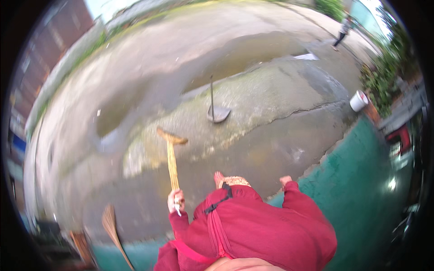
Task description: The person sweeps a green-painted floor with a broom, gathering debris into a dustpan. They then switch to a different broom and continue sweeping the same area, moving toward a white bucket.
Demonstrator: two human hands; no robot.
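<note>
My left hand (176, 201) is wrapped round the lower end of a broom (172, 165). The broom has a pale yellow handle and a brown, flared head that points away from me over the wet concrete. My right hand (285, 180) hangs out to the right with its fingers curled closed, and nothing shows in it. Ahead of the broom stands a grey dustpan (220, 114) with a tall upright handle, apart from the broom head. My bare foot (219, 177) shows below my red sleeves and clothing.
A second brown broom (110, 221) leans at the lower left. Puddles (244, 56) lie across the concrete yard. Green flooring (348, 180) borders it on the right, with a white bucket (358, 101) and plants (382, 86) beyond. A person (344, 32) walks at the far right.
</note>
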